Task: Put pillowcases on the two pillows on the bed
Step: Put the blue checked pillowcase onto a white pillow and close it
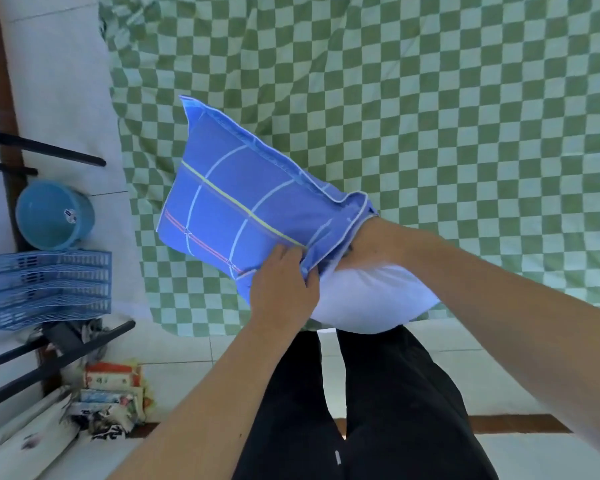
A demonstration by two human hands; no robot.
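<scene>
A: Biggest first. Bed with green-and-white checked sheet (430, 116), fills the upper right and centre of the frame.

B: Task thing?

A: White stuffed pillow (371, 299), lower centre, held over the near edge of the bed, above the person's dark trousers (378, 410). Far end is already inside the blue plaid cotton pillowcase (236, 206); near end bare.

B: Axis?

A: Long axis runs lower right to upper left. The closed end of the case points to the upper left, away from the person; the open hem sits mid-frame at the hands. So, my guess, the cloth has to be drawn toward the lower right, over the bare end.

B: Hands?

A: Left hand (283, 285) has fingers curled, pinching the case's hem on its lower edge. Right hand is gone past the wrist into the case's mouth; only the forearm (465, 271) shows. Can't tell its grip.

B: Nearer?

A: Left is on the hem, so it pulls. Right probably pushes the filling deeper.

B: Clutter?

A: Left edge, smaller: blue plastic lattice tray (52, 289), then round blue plastic bucket (54, 214) above it.
</scene>
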